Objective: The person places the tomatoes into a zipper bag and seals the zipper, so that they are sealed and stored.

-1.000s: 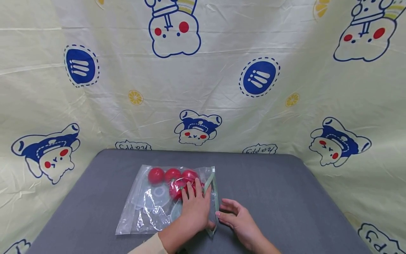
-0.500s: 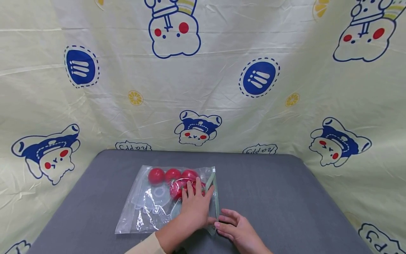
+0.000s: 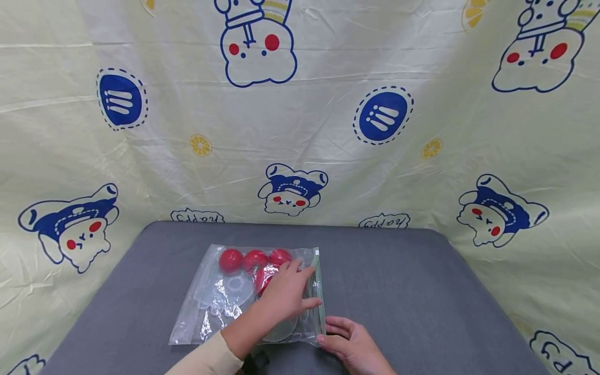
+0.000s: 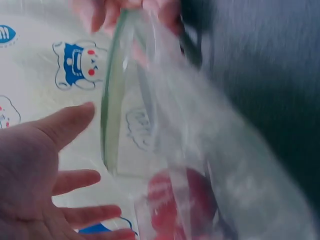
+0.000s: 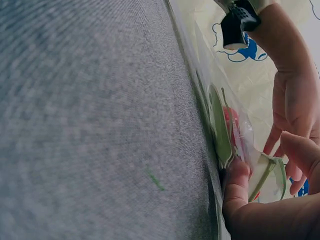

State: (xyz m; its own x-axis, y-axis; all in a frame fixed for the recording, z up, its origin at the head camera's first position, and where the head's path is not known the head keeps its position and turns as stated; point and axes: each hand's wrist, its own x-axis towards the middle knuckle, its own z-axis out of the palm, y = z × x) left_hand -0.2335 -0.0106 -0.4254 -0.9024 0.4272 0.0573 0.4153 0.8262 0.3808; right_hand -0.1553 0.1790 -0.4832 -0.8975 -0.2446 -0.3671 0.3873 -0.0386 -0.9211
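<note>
A clear zip bag [image 3: 187,325] lies flat on the grey table, its green zip edge [image 3: 321,297] on the right. Inside show several red tomato-like balls [image 3: 230,260] and pale translucent round pieces [image 3: 236,286]. My right hand [image 3: 352,346] pinches the near corner of the zip edge; its thumb [image 5: 236,185] is on the bag in the right wrist view. Fingers spread, my left hand [image 3: 286,291] is over the bag's right part, hiding some red balls. In the left wrist view that hand [image 4: 30,175] holds nothing, and the bag's mouth stands partly apart.
The grey table [image 3: 398,281] extends right of the bag and to its left. Behind it hangs a pale curtain [image 3: 328,156] with printed cartoon figures. A black device [image 3: 255,362] sits at my left wrist.
My left hand has lifted off the red balls and shifted slightly, thumb now out toward the zip edge. My right hand has moved nearer me, to the bag's near corner.
</note>
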